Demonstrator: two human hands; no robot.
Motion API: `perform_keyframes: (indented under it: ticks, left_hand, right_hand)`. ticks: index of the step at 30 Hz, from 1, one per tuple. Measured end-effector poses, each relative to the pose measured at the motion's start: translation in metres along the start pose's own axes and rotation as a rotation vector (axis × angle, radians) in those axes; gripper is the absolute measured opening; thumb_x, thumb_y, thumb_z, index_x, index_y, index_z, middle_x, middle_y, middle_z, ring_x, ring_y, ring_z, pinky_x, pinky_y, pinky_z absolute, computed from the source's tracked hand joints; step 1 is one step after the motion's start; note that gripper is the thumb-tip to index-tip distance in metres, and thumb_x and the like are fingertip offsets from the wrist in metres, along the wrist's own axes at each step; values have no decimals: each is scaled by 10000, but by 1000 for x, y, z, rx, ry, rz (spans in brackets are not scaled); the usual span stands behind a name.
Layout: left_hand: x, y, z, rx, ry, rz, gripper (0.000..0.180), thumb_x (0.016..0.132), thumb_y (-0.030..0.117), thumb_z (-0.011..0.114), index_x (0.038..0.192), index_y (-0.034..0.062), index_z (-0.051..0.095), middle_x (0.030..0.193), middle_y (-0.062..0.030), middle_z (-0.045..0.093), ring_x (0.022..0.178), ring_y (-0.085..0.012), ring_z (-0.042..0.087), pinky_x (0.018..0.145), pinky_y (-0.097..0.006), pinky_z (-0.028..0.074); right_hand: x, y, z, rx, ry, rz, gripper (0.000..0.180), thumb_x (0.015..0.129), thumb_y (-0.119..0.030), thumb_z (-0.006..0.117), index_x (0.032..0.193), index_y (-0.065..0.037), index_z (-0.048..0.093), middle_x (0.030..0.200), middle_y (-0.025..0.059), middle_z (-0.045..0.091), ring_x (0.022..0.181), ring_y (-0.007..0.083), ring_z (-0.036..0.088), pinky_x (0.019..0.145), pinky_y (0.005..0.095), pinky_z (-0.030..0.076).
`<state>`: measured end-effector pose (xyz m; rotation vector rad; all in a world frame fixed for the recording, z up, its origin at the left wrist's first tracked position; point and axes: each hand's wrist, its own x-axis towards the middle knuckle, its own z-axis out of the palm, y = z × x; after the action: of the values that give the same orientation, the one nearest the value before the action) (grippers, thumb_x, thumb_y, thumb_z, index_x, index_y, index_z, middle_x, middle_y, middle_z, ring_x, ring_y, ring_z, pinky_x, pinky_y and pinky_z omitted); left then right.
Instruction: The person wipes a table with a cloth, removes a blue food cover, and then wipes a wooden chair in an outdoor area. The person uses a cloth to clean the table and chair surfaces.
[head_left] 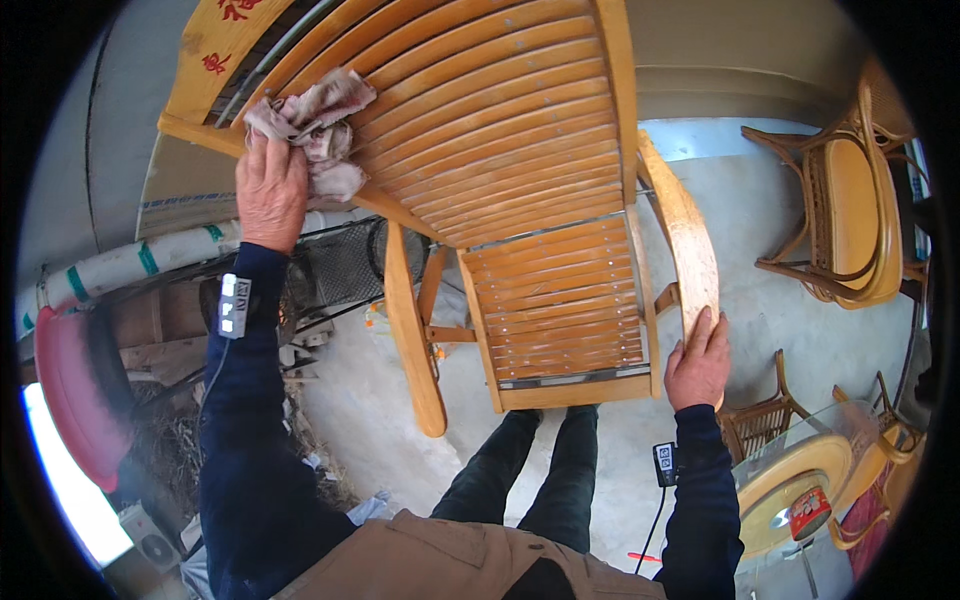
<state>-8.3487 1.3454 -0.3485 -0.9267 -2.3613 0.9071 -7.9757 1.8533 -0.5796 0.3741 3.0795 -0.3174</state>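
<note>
A slatted wooden lounge chair (490,185) with a tall back stands before me. My left hand (270,190) is closed on a crumpled, pinkish-white cloth (325,115), which rests on the left side rail of the chair back. Its fingertips are partly hidden by the folds. My right hand (698,365) is wrapped round the front end of the right armrest (685,235). The left armrest (410,330) is untouched. Red characters mark the pale headboard (205,65) at the upper left.
Rattan chairs (850,210) stand at the right. Below them is a round glass-topped table (800,480) with a red tin (808,512). At the left are a wrapped pipe (110,265), a pink round-edged panel (75,390) and a dark mesh cart (345,265). Grey floor (390,470) surrounds my legs.
</note>
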Motion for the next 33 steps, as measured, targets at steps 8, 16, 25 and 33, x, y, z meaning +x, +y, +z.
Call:
perform_keyframes:
  ticks: [8,16,25,33]
  left_hand:
    - [11,97,80,-247,263,-452,264,833,42,733,1080,-16,662,1244,-279,622,1165,-498,573,992,-594,466]
    - [-21,313,118,-578,-53,-498,162,844,88,701,970,62,603,1054,-210,565,1053,-444,575,881,-566,511]
    - [-44,491,79,-997,-394,-222,232,945,116,656,1174,95,693,1191,-176,642,1156,-408,620,994,-535,515]
    - [-120,535,75,-1139,-309,47,299,1034,115,563,1280,40,716,1440,-268,620,1327,-461,581,1158,-536,464]
  right_hand:
    - [1,-2,-6,25,-19,-7,870,898,-180,742,1677,-28,387,1597,367,446,1179,507,617,984,577,531]
    - [1,-1,-7,20,-63,19,848,910,-210,740,1670,-29,409,1607,356,438,1236,492,605,1010,562,524]
    - [6,-2,-6,24,-42,26,826,898,-194,752,1650,-37,446,1579,350,477,1216,485,629,1011,544,536]
    - [3,7,-4,75,-65,39,866,878,-261,772,1652,-54,443,1544,347,502,1188,430,641,959,516,553]
